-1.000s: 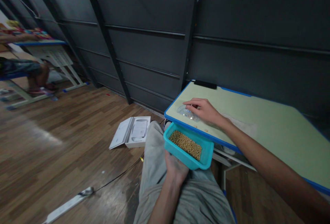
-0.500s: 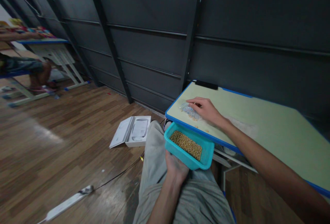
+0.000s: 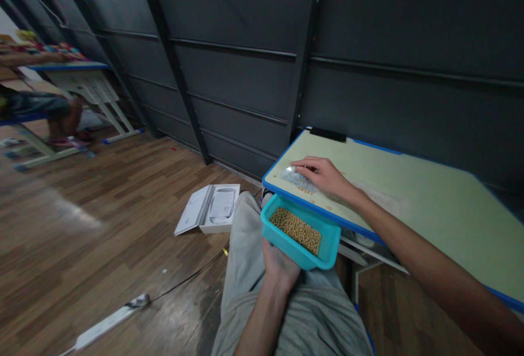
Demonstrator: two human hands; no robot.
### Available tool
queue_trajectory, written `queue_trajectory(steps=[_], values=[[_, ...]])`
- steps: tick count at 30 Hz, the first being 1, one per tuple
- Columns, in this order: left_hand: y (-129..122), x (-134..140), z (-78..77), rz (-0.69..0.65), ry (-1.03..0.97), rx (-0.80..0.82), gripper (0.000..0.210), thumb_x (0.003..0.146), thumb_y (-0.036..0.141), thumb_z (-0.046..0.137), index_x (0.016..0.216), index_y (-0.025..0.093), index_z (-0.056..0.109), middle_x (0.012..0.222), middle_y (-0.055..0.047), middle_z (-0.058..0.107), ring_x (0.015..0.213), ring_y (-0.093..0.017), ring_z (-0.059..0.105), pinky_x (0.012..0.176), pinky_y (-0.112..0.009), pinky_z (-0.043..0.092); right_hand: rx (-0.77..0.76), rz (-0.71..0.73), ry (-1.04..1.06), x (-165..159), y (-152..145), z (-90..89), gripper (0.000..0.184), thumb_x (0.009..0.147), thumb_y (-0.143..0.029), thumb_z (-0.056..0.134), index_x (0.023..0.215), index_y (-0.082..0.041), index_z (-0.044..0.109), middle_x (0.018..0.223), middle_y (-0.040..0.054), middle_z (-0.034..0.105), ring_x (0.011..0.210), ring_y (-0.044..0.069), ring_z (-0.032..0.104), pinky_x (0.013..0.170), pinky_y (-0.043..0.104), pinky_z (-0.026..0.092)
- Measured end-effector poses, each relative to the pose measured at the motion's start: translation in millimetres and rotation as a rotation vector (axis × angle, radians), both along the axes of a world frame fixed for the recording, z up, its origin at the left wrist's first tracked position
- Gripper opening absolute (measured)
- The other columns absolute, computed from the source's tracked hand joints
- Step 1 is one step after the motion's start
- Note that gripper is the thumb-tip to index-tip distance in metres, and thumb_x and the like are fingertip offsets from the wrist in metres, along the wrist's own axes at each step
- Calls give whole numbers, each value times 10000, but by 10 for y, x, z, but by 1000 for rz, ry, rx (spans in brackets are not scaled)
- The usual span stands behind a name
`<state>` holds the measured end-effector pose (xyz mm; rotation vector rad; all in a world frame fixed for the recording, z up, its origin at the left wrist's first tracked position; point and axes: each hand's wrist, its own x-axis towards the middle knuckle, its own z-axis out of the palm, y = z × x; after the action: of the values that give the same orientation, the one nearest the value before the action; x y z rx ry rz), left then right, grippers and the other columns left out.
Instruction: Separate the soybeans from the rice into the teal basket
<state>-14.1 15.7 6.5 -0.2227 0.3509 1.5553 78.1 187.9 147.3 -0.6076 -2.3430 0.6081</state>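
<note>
My left hand holds a teal plastic tray from underneath, just below the near edge of the green desk. The tray is part filled with small tan beans. My right hand lies on the desk's left corner, fingers on a small clear plastic bag with beans in it. A few loose beans lie on the desk by the blue edge, right above the tray.
An open white box lies on the wooden floor to the left of my knee. A cable and a white power strip run across the floor. Another person sits at a desk far left. A dark wall stands behind my desk.
My right hand has shifted the clear bag slightly along the desk corner; a few more loose beans show near the edge. The tray and my left hand have stayed put.
</note>
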Motion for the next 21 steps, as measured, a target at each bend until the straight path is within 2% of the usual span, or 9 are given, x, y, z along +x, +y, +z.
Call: queue_trajectory(steps=[8,14,21], values=[[4,6,57,7,15,-30,572,967,535,498,1407,181,591,1349,-147,704,1307,-360,612,1124,-617,456,-22,15,5,-11,-56,32,234,1009,-266,614,1161,-244,790,1134,79,777,1026,225,706,894,382,532],[27,3,6,8,14,-1,567,972,538,487,1403,187,598,1384,-153,681,1323,-361,600,1120,-614,459,-7,45,-1,-42,-173,92,236,998,-253,623,1159,-242,795,1063,70,782,954,211,704,813,357,532],[4,0,-17,3,22,9,574,975,547,486,1417,194,589,1400,-144,674,1341,-356,587,1144,-616,434,75,37,-29,-33,-133,25,243,1002,-236,610,1170,-236,787,1063,70,779,955,207,705,815,355,531]])
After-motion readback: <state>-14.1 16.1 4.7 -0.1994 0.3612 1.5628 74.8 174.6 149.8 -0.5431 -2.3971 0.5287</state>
